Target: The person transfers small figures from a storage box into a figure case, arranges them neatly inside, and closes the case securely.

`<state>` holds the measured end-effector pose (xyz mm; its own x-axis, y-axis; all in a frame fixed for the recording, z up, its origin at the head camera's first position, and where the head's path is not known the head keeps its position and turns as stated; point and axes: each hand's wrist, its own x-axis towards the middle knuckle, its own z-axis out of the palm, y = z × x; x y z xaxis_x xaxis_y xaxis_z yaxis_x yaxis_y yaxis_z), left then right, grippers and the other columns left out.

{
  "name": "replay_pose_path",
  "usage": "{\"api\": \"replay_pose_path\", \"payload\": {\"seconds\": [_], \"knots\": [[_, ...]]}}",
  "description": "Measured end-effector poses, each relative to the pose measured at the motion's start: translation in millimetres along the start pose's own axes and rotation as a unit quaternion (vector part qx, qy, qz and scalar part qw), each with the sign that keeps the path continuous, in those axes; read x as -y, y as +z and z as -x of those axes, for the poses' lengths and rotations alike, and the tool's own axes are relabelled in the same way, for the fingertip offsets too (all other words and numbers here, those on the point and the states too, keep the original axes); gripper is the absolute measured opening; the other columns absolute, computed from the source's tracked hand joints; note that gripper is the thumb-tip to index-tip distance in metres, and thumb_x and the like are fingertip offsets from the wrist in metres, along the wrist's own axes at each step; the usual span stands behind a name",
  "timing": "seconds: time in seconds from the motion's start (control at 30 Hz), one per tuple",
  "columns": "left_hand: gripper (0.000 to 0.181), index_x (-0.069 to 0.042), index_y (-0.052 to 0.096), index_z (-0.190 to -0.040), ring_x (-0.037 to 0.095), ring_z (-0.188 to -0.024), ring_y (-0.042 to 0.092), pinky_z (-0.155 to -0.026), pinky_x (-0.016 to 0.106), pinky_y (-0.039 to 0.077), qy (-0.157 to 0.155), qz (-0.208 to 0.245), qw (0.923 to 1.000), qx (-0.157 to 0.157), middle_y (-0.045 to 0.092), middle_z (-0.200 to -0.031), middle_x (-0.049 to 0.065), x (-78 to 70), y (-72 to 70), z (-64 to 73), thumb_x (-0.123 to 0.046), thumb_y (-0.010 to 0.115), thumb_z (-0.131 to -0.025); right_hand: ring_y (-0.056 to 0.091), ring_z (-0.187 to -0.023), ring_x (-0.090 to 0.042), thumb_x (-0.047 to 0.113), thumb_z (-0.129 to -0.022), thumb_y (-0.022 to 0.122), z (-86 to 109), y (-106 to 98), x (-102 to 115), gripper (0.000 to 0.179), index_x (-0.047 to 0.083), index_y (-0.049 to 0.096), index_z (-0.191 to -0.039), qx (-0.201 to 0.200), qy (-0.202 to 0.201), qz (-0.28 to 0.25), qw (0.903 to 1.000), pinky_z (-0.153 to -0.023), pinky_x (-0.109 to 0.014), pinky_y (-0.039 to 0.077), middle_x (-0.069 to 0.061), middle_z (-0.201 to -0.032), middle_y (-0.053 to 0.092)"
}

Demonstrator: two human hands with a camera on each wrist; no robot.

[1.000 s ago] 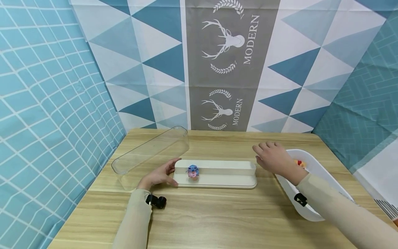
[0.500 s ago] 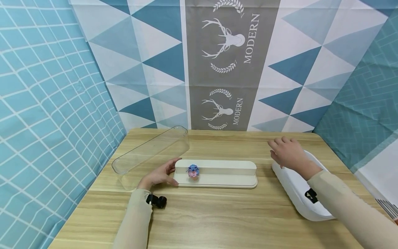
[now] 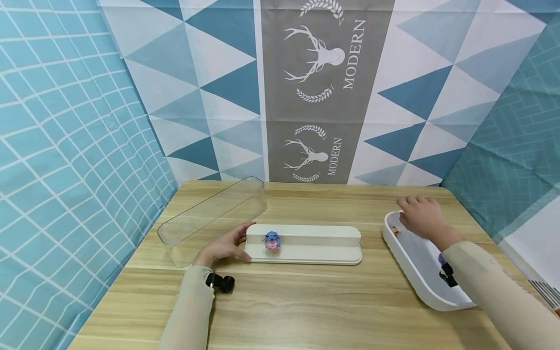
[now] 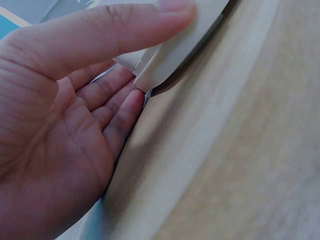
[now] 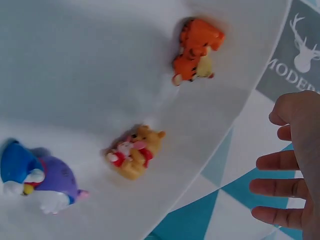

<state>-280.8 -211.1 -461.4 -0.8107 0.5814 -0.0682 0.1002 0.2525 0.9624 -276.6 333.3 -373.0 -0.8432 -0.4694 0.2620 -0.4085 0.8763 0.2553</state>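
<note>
Base (image 3: pixel 321 254) lies mid-way across the surface (image 3: pixel 306 306), its long axis running left to right, raised step at the back, low ledge toward the person. To its left, a clear cover (image 3: pixel 218 226) slants from near left to far right. The left hand (image 3: pixel 225 244) grips the base's left end, thumb at the near corner, fingers behind, seemingly to steady it. Near that end, a blue figure (image 3: pixel 271 239) stands upright on the ledge. Further right, a white tray (image 3: pixel 407 266) apparently keeps a tiger (image 5: pixel 192 52), bear (image 5: pixel 135 152) and purple toy (image 5: pixel 59 177) within reach. Above its far end hovers the right hand (image 3: pixel 422 218), fingers apart, nothing visible between them.
</note>
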Motion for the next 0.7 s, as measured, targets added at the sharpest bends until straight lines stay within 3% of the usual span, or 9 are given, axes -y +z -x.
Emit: {"api": "replay_pose_path", "payload": {"seconds": [0.13, 0.23, 0.4, 0.7], "knots": [[0.111, 0.0, 0.012, -0.158, 0.043, -0.144, 0.025, -0.115, 0.048, 0.029, -0.003, 0.006, 1.0, -0.002, 0.021, -0.159, 0.027, 0.1, 0.1, 0.6, 0.014, 0.08, -0.072, 0.062, -0.092, -0.043, 0.012, -0.088, 0.069, 4.2, 5, -5, 0.025, -0.003, 0.062, -0.107, 0.032, 0.014, -0.01, 0.9993, -0.077, -0.061, 0.052, -0.022, -0.098, 0.064], [0.111, 0.0, 0.012, -0.158, 0.043, -0.145, 0.023, -0.117, 0.049, 0.025, -0.003, 0.009, 1.0, -0.003, 0.02, -0.16, 0.026, 0.2, 0.2, 1.2, 0.014, 0.08, -0.071, 0.062, -0.088, -0.042, 0.011, -0.086, 0.07, 7.4, 9, -8, 0.024, -0.002, 0.062, -0.104, 0.038, 0.013, -0.011, 0.9991, -0.073, -0.06, 0.053, -0.02, -0.093, 0.063], [0.111, 0.001, 0.012, -0.158, 0.045, -0.144, 0.024, -0.116, 0.051, 0.025, 0.005, -0.002, 1.0, -0.005, 0.021, -0.159, 0.027, 1.9, -1.2, 1.3, 0.013, 0.08, -0.072, 0.062, -0.082, -0.039, 0.012, -0.084, 0.071, 11.4, 17, -8, 0.022, 0.0, 0.061, -0.1, 0.045, 0.014, -0.002, 0.9989, -0.069, -0.058, 0.053, -0.016, -0.087, 0.062], [0.11, 0.0, 0.012, -0.158, 0.044, -0.144, 0.025, -0.116, 0.049, 0.027, 0.004, 0.001, 1.0, -0.004, 0.022, -0.159, 0.026, 1.5, -1.2, 2.2, 0.013, 0.08, -0.072, 0.061, -0.088, -0.044, 0.014, -0.083, 0.073, 16.1, 28, -14, 0.033, -0.005, 0.06, -0.107, 0.084, 0.036, 0.011, 0.9958, -0.073, -0.062, 0.051, -0.024, -0.096, 0.064]]}}
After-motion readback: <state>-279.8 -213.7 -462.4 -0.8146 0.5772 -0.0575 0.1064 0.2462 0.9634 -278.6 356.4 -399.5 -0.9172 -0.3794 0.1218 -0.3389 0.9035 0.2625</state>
